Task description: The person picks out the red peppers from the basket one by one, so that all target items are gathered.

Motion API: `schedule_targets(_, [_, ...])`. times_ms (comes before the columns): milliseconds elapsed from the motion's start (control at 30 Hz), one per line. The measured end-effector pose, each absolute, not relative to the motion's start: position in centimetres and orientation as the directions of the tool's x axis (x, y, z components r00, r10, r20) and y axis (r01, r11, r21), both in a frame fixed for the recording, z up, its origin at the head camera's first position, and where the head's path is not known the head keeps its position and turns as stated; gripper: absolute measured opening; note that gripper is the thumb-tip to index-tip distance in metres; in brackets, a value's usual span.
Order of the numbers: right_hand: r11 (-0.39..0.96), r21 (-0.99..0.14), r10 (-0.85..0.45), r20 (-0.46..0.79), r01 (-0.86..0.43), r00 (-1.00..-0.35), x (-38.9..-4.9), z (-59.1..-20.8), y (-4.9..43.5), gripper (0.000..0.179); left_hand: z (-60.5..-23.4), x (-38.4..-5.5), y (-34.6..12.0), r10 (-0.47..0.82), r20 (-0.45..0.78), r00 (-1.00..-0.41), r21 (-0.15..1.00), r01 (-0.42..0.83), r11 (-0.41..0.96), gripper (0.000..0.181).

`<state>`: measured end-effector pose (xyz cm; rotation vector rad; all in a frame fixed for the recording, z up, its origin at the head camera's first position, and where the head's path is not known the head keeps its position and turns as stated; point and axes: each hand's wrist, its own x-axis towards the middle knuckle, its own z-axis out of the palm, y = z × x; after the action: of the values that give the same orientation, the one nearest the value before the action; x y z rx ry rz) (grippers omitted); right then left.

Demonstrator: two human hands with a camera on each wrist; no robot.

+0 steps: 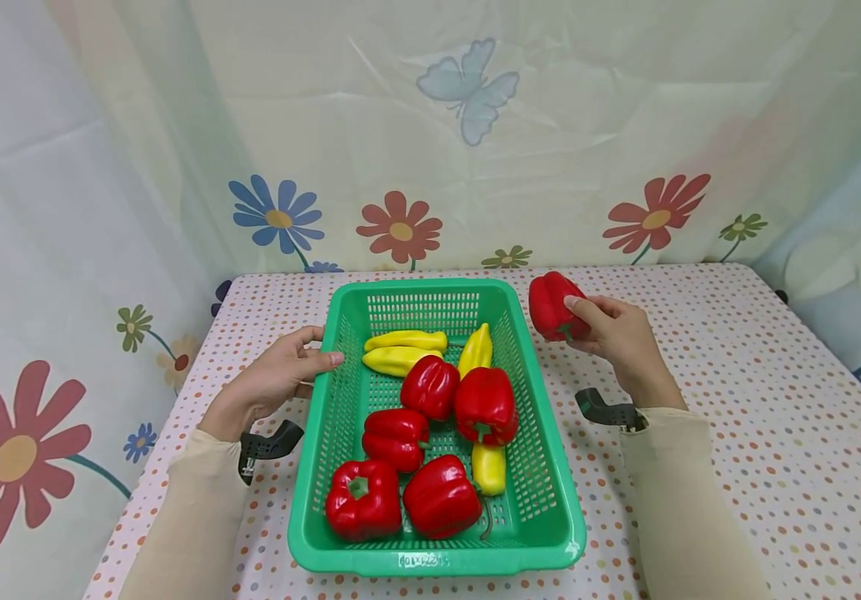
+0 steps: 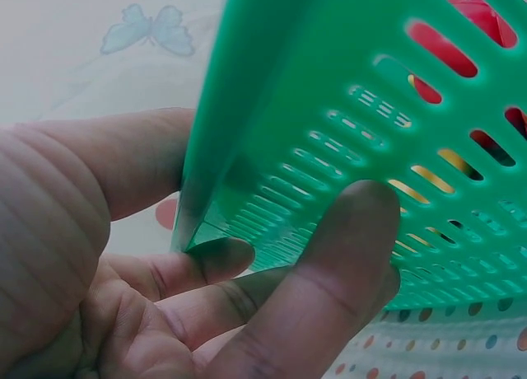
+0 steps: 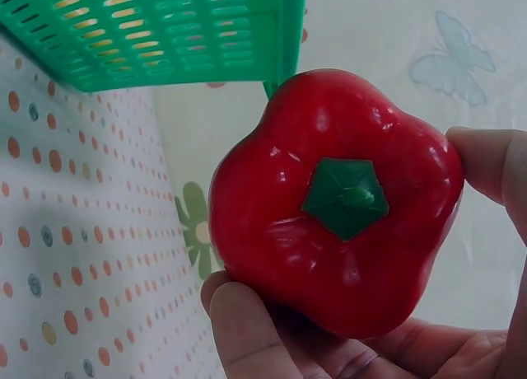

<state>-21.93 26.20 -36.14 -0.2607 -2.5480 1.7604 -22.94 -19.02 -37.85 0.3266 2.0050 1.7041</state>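
A red bell pepper is held between the thumb and fingers of my right hand, just right of the basket's far corner. Its green stem end faces the camera in the right wrist view. My left hand grips the left side of the green basket, thumb over the rim and fingers against the slotted outer wall. Inside the basket lie several red bell peppers, among them one at the near left, and several yellow peppers, such as a long one at the far end.
The basket stands on a table with a dotted cloth. Behind the table hangs a pale curtain printed with flowers and a butterfly. Black wrist mounts sit close to both hands.
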Motion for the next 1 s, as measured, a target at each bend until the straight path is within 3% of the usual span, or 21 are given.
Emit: schedule_targets(1000, [0.412,-0.864,0.218,-0.216,0.291,-0.952,-22.7,-38.6,27.4,0.09,-37.9,-22.8,-19.1,0.47,-0.197,-0.86,0.969,-0.098,0.227,0.053])
